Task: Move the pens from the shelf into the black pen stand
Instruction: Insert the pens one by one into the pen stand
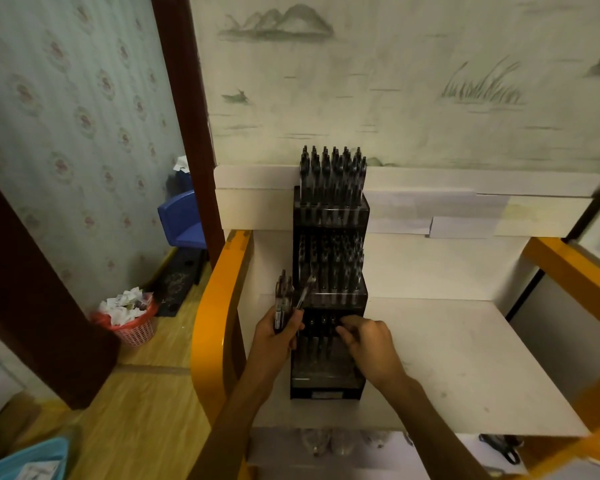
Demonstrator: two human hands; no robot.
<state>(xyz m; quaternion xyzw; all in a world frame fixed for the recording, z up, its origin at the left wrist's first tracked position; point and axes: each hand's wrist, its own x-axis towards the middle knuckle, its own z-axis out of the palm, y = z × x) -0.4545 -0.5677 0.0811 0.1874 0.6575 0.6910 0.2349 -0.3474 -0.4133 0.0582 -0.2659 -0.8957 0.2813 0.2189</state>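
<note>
A tall black tiered pen stand stands on a white shelf against the wall. Its top and middle tiers are packed with dark pens; the lowest tier holds a few. My left hand grips a bunch of dark pens upright just left of the stand, one pen tilting right. My right hand reaches into the lowest tier with curled fingers pinching a pen there; its fingertips are partly hidden.
The shelf has orange wooden side frames. A lower shelf holds clear items and dark objects. On the floor to the left stand a pink waste basket full of paper, a blue stool and a light blue tub.
</note>
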